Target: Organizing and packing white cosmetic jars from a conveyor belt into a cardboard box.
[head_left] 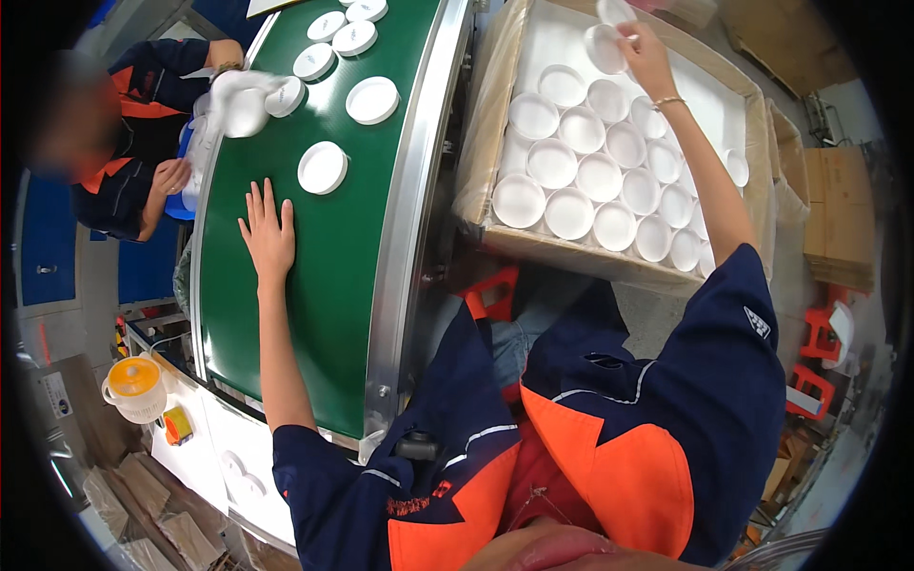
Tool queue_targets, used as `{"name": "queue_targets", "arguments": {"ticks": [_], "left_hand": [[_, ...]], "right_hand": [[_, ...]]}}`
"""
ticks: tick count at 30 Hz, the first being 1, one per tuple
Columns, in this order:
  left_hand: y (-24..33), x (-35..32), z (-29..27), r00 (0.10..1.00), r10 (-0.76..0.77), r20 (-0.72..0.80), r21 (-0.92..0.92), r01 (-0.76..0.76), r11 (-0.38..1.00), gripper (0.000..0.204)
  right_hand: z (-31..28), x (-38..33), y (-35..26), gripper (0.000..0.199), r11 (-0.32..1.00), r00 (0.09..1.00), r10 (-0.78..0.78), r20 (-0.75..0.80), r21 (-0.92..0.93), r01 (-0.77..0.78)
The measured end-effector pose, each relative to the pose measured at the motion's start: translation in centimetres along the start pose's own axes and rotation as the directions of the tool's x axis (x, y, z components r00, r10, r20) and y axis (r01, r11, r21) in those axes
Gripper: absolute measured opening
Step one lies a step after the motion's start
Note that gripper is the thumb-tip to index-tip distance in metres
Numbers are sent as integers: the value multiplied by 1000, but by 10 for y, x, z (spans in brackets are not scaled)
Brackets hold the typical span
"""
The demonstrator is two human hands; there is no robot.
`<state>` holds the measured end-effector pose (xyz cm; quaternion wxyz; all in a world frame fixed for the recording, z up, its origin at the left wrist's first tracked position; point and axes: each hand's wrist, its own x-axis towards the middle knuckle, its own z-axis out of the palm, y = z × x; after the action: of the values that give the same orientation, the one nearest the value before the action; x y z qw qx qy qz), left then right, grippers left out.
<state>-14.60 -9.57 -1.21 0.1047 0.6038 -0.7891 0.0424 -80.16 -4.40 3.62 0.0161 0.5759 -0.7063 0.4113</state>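
Note:
My left hand (270, 238) lies flat on the green conveyor belt (324, 285), fingers stretched out and holding nothing. Just beyond its fingertips is a round white lid (323, 167), with another white lid (372, 100) farther up the belt. Over the far part of a large carton (490, 181), my right hand (648, 59) pinches a shallow round white lid (605, 49), which is tilted. Close by is one more white lid (615, 11); whether my fingers touch it I cannot tell. Rows of round white lids (599, 178) fill the near part of the carton on a white layer.
Across the belt a co-worker (143, 133) reaches over it, one hand blurred beside a white lid (285, 96). A blue bin (179, 205) stands there. A metal rail (405, 200) runs between belt and carton. At lower left, a white pot with orange lid (134, 388) sits on a table.

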Motion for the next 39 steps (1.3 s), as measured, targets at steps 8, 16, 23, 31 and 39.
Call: {"name": "queue_targets", "arguments": {"ticks": [8,16,23,31,39], "left_hand": [[-1,-9,-4,1000,2,-13,-15,-3,1000,57],[-4,-15,-7,1000,-21,-6,-5,21,1000,59],[-8,-25,-6,999,-31,-35,-9,31,999,60],[-10,-32,-10,998,-27,-60,-33,25,999,59],[-11,-35,-14,996,-14,-84,-24,12,1000,58]], "right_hand": [[64,13,-44,18,939,935,-312,-166,-206,276],[98,13,-24,22,909,977,-181,-110,-399,123],[106,10,-16,27,912,998,-67,20,-404,69],[108,2,-19,34,902,995,33,90,-433,9],[108,-2,-16,39,918,993,29,113,-397,18]]}}
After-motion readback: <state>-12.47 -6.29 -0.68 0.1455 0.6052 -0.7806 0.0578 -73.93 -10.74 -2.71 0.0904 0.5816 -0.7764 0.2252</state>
